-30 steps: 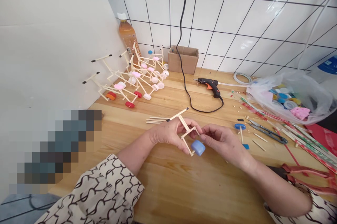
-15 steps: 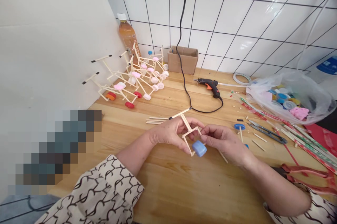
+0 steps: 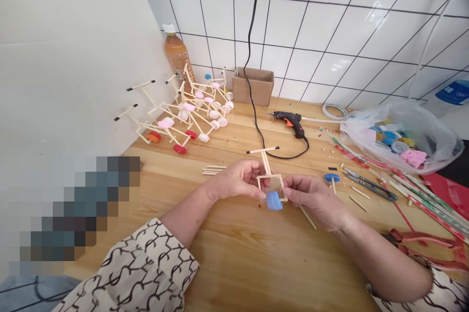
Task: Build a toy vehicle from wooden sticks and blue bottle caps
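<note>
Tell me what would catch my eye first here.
The left hand and right hand hold a small frame of pale wooden sticks with a blue plastic cap wheel. Further left lies a heap of similar stick frames with pink, white and red caps. Further right sit a black-and-orange glue gun and a clear plastic bag of coloured caps.

Stick frame (image 3: 266, 161): matt bare wood. Cap (image 3: 274, 201): smooth blue plastic. Tabletop (image 3: 249, 268): glossy varnished wood.

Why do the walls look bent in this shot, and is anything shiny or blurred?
In the head view, the wide lens slants and bends the wall tiles, with glare at upper right; a pixelated patch covers the lower left; the wooden table shows only faint shadows.
</note>
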Demonstrator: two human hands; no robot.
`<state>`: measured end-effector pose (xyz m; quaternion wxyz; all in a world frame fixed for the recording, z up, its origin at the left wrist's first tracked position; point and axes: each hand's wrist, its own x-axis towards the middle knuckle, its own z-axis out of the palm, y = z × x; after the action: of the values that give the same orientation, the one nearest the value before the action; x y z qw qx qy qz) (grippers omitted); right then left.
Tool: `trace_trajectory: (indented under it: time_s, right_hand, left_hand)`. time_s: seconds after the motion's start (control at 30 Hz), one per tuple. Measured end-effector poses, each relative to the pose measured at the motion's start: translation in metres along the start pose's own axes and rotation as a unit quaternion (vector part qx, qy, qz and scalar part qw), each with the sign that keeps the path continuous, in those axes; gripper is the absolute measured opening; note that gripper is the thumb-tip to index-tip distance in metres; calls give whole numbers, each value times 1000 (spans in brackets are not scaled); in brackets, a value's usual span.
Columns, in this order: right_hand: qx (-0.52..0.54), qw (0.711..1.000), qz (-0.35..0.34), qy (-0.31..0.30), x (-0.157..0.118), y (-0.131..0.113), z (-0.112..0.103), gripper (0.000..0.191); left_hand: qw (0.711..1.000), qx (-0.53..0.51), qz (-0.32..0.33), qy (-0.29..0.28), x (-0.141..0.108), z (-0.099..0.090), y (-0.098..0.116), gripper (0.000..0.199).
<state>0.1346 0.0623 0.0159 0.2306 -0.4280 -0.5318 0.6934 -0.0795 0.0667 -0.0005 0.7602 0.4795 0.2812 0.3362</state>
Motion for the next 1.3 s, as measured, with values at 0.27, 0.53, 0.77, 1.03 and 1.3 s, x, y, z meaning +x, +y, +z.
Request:
trace_trajectory:
  time_s: [0.27, 0.53, 0.77, 1.03, 1.3]
  right_hand:
    - [68, 996, -25, 56, 4, 0, 0, 26]
    - [91, 990, -44, 103, 7, 0, 0, 26]
    - [76, 989, -48, 118, 8, 1, 2, 27]
    - [6, 991, -63, 120, 4, 6, -2, 23]
    - [-124, 983, -72, 118, 4, 9, -3, 26]
  left_hand:
    - [998, 19, 22, 54, 1, 0, -3, 30]
    - [996, 53, 9, 77, 3, 3, -3, 29]
    - [995, 45, 0, 94, 5, 3, -4, 30]
    - [992, 38, 4, 118, 6, 1, -4, 28]
    - [992, 34, 7, 124, 5, 2, -4, 25]
